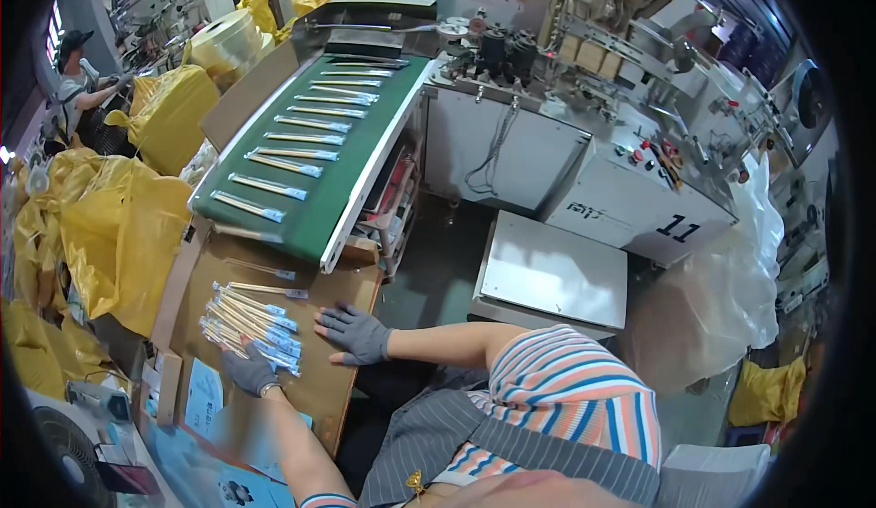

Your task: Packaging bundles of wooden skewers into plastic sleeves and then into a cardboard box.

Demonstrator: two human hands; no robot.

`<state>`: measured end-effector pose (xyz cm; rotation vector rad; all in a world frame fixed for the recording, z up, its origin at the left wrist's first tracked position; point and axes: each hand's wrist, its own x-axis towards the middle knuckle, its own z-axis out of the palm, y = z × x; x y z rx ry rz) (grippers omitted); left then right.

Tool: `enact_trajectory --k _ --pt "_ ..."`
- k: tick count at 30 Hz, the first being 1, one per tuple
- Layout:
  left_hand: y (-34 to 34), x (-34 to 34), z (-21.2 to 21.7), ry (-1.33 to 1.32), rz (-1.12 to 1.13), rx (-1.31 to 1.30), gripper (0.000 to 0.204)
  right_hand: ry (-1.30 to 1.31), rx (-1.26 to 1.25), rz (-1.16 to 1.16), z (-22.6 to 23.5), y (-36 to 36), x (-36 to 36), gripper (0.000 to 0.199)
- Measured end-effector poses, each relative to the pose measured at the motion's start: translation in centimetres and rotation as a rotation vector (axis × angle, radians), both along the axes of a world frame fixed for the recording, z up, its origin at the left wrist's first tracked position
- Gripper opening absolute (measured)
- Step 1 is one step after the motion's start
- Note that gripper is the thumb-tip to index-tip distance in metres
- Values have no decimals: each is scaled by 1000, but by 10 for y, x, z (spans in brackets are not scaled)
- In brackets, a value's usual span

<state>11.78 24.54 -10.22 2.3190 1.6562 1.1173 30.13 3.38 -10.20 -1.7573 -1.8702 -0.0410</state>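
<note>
Many wrapped sticks (251, 323) lie heaped on a brown table (319, 389) by a green belt (319, 207), their near edge at the fingertips of the gloved left hand (248, 371), whose grip cannot be told, while the right hand (361, 335) rests just right of them, fingers spread apart.

A fisheye looks down from the head, near the table (326, 391). It faces the conveyor (367, 132) beyond the far edge.
</note>
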Motion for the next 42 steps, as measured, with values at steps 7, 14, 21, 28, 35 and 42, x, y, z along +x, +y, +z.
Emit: enact_trajectory --k 7,14,21,28,35,42 --pt "2 3 -8 -2 17 9 62 -38 -2 -24 -4 -1 0 72" --pt "-8 3 -2 -7 46 1 64 -44 -49 -15 3 -4 -3 72" --pt "-7 3 -5 -4 56 -4 69 -17 -23 -25 -1 -4 -1 73" --pt "-9 5 3 -17 41 42 69 -20 -31 -21 8 -1 -1 71" --pt "-9 9 4 -9 0 28 69 -44 -35 -47 6 -7 0 72" --pt "-9 2 2 14 37 -2 67 -20 19 -24 2 -3 -3 72"
